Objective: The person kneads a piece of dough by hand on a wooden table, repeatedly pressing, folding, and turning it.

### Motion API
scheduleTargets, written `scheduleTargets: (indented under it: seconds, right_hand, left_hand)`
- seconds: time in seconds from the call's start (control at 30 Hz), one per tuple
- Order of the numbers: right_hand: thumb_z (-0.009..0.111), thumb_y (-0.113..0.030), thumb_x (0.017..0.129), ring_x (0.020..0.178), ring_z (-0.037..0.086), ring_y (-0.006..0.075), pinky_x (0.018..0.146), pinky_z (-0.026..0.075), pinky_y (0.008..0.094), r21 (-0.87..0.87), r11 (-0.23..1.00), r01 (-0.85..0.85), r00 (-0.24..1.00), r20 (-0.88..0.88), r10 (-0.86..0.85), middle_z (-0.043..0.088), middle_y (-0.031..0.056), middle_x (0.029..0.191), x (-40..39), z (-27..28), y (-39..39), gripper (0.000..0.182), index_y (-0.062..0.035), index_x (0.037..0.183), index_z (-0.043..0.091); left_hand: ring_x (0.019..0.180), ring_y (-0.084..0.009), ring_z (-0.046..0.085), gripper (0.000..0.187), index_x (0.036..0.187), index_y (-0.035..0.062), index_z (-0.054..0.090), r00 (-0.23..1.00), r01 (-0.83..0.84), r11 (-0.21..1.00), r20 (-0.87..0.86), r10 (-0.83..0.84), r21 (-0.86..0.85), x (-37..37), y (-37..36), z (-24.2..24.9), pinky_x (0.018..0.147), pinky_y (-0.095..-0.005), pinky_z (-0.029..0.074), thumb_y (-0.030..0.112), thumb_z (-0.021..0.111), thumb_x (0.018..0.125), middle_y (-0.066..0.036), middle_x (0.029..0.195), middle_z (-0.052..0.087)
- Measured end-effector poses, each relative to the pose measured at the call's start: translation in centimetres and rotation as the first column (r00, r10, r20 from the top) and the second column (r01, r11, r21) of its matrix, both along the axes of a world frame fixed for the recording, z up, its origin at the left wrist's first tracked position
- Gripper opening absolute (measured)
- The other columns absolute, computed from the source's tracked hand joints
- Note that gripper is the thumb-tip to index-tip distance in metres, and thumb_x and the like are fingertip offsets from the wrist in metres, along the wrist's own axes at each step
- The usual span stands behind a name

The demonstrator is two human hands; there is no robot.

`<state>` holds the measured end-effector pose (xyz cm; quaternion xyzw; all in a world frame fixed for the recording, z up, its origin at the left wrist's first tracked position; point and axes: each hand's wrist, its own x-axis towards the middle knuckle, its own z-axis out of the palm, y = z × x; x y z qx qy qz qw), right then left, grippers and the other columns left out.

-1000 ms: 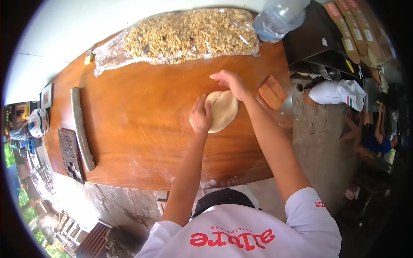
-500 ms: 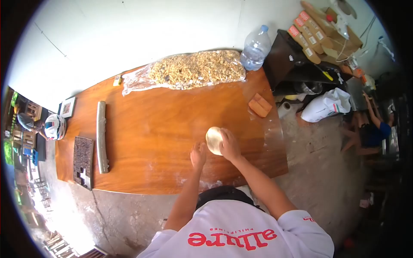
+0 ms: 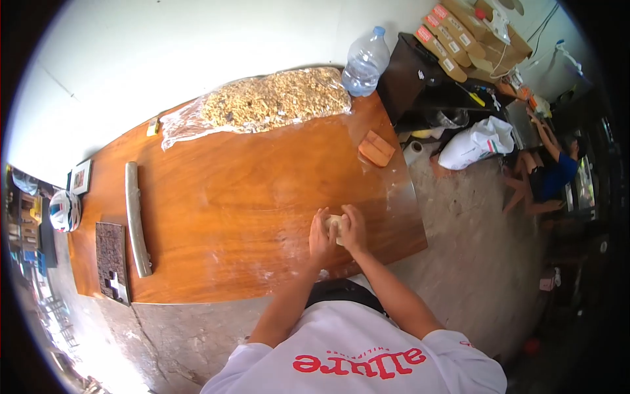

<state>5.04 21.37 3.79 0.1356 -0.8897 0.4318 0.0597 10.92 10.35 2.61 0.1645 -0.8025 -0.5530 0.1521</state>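
Note:
Close over the front right part of the wooden table (image 3: 216,197), I hold a pale, round, flat piece (image 3: 334,228) between both hands. My left hand (image 3: 321,238) is closed at its left side, with fingers raised along the edge. My right hand (image 3: 354,231) grips it from the right, its fingers curled over the top. The fingers cover much of the piece. Whitish, powdery smears lie on the tabletop around my hands.
Along the back lie a clear bag of tan flakes (image 3: 275,102) and a water bottle (image 3: 365,64). Orange-brown blocks (image 3: 377,148) sit at the right. A long greyish rod (image 3: 136,217) and a dark carved panel (image 3: 112,259) are at the left. A person (image 3: 558,174) is at the far right.
My left hand has come up to the pale piece and now holds it too. The piece, face-on in my right hand before, is now mostly covered by fingers. The view has shifted.

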Motion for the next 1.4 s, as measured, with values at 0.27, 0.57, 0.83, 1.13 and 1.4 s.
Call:
scheduleTargets:
  seconds: [0.27,0.57,0.83,1.13,1.4]
  right_hand:
    - [0.045,-0.024,0.099,0.130,0.050,0.0375,0.108,0.037,0.0532,0.429,0.900,-0.073,0.982,-0.125,0.139,0.055,0.0170,0.138,-3.6,-2.6,-1.9,0.039,-0.0090,0.132,0.060]
    - [0.056,-0.020,0.092,0.129,0.047,0.0364,0.108,0.034,0.0530,0.425,0.905,0.027,0.989,-0.145,0.039,0.053,0.0157,0.138,-22.7,-4.2,-7.6,0.034,-0.0086,0.123,0.063]
    - [0.063,-0.025,0.090,0.102,0.062,0.0237,0.094,0.045,0.0385,-0.336,0.941,-0.049,0.949,0.277,0.148,0.069,0.0084,0.104,-25.8,-4.5,-4.2,0.025,-0.0056,0.104,0.072]
    - [0.065,-0.009,0.084,0.119,0.058,0.0302,0.102,0.046,0.0413,0.198,0.956,-0.216,0.973,0.128,0.193,0.062,0.0129,0.124,-12.3,-2.5,-4.4,0.040,-0.0084,0.123,0.063]
    - [0.065,-0.008,0.080,0.124,0.051,0.0434,0.108,0.041,0.0512,0.414,0.853,-0.318,0.842,-0.290,0.455,0.056,0.0179,0.131,-2.2,2.8,-2.0,0.051,-0.0050,0.130,0.060]
  left_hand:
    - [0.142,-0.0398,0.037,0.050,0.145,0.0077,0.047,0.997,0.040,0.861,0.081,0.001,-0.507,-4.5,-1.6,-3.9,0.119,-0.0553,0.025,0.033,0.040,0.103,-0.019,0.152,0.043]
    - [0.149,-0.0389,0.026,0.053,0.150,0.0143,0.046,0.964,0.088,0.787,0.252,0.088,-0.611,-23.0,-6.4,-3.7,0.122,-0.0550,0.016,0.033,0.041,0.101,-0.017,0.160,0.034]
    - [0.142,-0.0372,0.039,0.055,0.144,0.0124,0.051,0.969,0.198,0.833,0.229,-0.088,-0.517,-19.8,-7.1,-2.9,0.117,-0.0453,0.033,0.045,0.048,0.100,-0.015,0.152,0.046]
    - [0.085,-0.0342,0.072,0.047,0.109,-0.0029,0.065,0.627,0.099,0.994,0.778,-0.029,-0.042,-8.9,-5.1,1.4,0.072,-0.0450,0.060,0.043,0.060,0.097,-0.022,0.094,0.070]
    - [0.070,-0.0201,0.070,0.043,0.100,-0.0036,0.068,0.870,-0.138,0.928,0.490,-0.054,0.347,4.0,-8.9,-3.4,0.060,-0.0336,0.058,0.039,0.062,0.098,-0.012,0.083,0.070]
